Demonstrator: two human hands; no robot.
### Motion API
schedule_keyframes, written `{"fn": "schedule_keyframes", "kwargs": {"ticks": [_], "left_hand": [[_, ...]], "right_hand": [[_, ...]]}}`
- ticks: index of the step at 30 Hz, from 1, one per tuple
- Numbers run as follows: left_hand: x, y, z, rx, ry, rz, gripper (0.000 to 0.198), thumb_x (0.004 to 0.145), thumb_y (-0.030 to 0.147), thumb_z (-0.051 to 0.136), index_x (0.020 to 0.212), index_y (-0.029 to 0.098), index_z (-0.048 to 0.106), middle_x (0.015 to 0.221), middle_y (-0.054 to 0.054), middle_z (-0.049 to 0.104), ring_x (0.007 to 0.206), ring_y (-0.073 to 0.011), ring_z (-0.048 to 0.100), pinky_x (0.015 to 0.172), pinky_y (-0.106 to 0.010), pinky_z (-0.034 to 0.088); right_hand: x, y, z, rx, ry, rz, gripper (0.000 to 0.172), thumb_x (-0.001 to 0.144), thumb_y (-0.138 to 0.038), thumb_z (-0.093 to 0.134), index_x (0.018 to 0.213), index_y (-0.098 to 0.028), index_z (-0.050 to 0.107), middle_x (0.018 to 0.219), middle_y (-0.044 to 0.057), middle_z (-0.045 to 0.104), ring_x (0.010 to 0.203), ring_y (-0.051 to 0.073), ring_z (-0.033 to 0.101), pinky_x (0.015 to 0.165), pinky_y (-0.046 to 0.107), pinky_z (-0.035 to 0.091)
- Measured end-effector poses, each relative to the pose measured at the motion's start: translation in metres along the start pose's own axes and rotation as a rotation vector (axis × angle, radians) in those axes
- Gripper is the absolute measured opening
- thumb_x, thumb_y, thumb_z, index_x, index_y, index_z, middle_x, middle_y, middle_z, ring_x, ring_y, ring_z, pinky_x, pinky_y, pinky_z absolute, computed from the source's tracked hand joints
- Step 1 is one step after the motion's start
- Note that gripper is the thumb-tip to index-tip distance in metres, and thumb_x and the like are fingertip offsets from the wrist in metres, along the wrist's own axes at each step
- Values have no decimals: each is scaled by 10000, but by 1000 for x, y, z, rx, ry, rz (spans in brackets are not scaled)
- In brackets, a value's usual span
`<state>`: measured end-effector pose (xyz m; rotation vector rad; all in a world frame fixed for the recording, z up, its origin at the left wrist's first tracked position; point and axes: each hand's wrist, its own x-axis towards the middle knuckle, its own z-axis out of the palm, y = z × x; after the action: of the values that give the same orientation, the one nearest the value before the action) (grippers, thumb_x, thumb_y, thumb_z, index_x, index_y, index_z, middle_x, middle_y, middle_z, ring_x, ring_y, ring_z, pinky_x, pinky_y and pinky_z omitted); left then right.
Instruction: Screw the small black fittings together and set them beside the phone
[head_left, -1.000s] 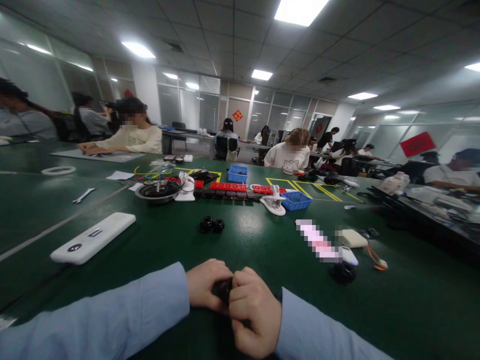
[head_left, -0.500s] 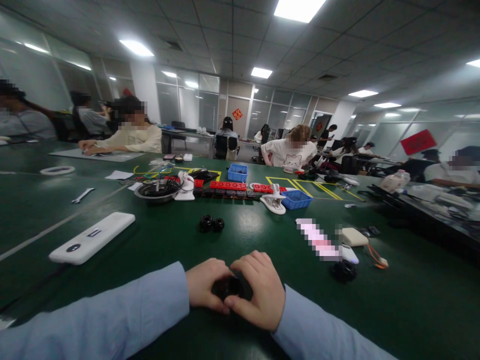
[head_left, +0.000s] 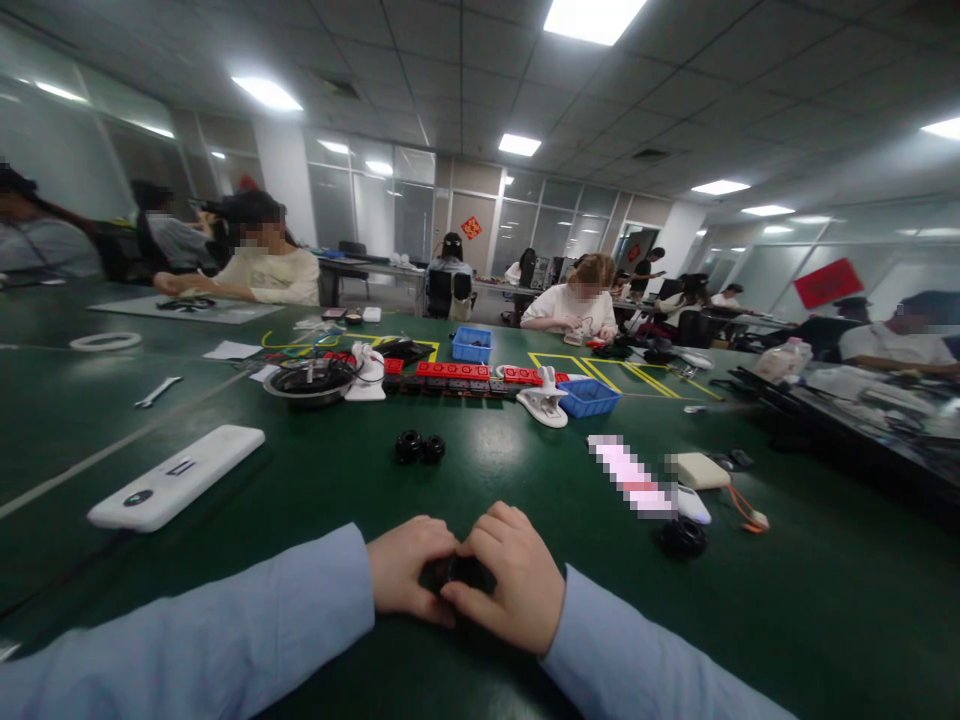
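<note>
Right hand (head_left: pixel 514 580) has opened from the curled fist of a second ago into an arch, its thumb now alongside the thumb of the left hand (head_left: pixel 411 568)! Between them sits the dark piece (head_left: pixel 448 570), mostly hidden, over the green table (head_left: pixel 315 480). Left fingers and thumb curl round it; right fingers bend side by side, and whether they pinch it, I cannot tell. Handling looks under way, I'd judge, with nothing visibly finished. Two black rings (head_left: pixel 409 447) sit together ahead, a black coil (head_left: pixel 682 538) off right, none being touched. Further out: wrench (head_left: pixel 157 392), white case (head_left: pixel 180 480), red blocks (head_left: pixel 454 370), blue bin (head_left: pixel 590 398). And beyond, a co-worker (head_left: pixel 574 305) in white leans over the far edge, ceiling lights (head_left: pixel 520 145) blazing above!
</note>
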<state>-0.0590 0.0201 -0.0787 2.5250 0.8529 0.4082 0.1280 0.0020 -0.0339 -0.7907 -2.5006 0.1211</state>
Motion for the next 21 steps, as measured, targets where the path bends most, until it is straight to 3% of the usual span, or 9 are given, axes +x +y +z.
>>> {"fn": "schedule_keyframes", "kwargs": {"ticks": [21], "left_hand": [[-1, 4, -4, -32, -1, -7, 423, 696, 537, 635, 963, 211, 605, 858, -1, 632, 750, -191, 525, 706, -306, 366]], "right_hand": [[-1, 1, 4, 30, 4, -40, 142, 720, -302, 592, 721, -161, 576, 669, 34, 520, 695, 178, 423, 618, 307, 338]]}}
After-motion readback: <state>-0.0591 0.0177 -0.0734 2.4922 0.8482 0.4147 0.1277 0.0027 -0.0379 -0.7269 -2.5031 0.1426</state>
